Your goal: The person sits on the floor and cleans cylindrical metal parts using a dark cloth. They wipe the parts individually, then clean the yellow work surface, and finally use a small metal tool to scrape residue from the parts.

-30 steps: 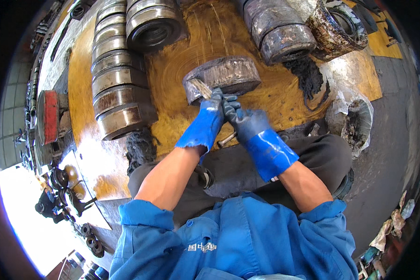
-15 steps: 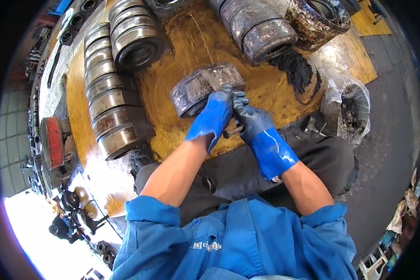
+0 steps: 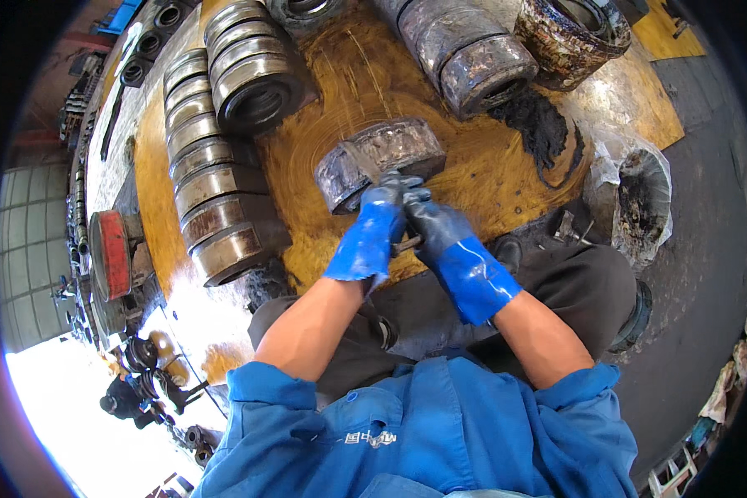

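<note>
A thick dark metal ring with a worn, stained outer surface stands on the oily yellow-brown board before me. Both my hands wear long blue gloves with dark palms and fingers. My left hand and my right hand are closed together around a long, flat scraper-like tool. Its pale far end is blurred and lies against the near side of the ring. A brown butt end sticks out beneath the hands. The gloved fingers hide the tool's middle, and its exact kind is unclear.
Rows of stacked metal rings stand at left, with larger rings at far right. A grimy bucket, black rags and a plastic-lined container are at right. A red-rimmed disc stands at left.
The whole view has shifted slightly, so the board and rings appear farther right. Both hands have drawn a little toward me along with the tool, keeping their grip.
</note>
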A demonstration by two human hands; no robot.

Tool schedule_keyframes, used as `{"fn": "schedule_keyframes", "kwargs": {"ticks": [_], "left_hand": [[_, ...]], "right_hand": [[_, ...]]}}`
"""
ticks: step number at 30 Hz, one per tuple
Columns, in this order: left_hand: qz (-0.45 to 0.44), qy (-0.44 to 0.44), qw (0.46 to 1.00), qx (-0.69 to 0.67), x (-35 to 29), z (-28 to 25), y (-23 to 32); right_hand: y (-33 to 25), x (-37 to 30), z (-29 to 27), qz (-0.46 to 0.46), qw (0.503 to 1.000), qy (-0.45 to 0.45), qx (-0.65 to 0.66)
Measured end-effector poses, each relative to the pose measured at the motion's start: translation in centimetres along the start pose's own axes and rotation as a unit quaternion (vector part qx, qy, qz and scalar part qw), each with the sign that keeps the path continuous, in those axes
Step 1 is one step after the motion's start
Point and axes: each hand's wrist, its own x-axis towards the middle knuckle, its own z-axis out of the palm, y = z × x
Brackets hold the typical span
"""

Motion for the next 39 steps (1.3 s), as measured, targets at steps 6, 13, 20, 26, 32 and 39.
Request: {"fn": "schedule_keyframes", "kwargs": {"ticks": [6,13,20,26,32,39], "left_hand": [[-0.024,-0.175,0.973,0.148,0.3,0.2,1.0],[-0.088,-0.051,0.995,0.013,-0.6,0.5,1.2],[-0.035,-0.081,0.996,0.014,-0.7,0.8,2.0],[-0.01,0.025,0.999,-0.046,-3.3,2.1,2.5],[0.036,-0.086,0.995,0.026,-4.0,2.6,2.9],[0.083,-0.059,0.994,-0.03,-3.5,1.6,2.5]], "right_hand": [[-0.3,-0.7,0.8,0.095,0.995,-0.002,-0.023],[-1.1,-0.2,0.7,0.094,0.984,-0.031,0.151],[-2.4,0.1,2.2,0.203,0.857,0.034,0.473],[-3.0,1.0,1.5,0.224,0.831,0.04,0.508],[-2.6,0.2,2.0,0.213,0.832,0.018,0.512],[-3.7,1.1,2.2,0.246,0.841,0.01,0.482]]}}
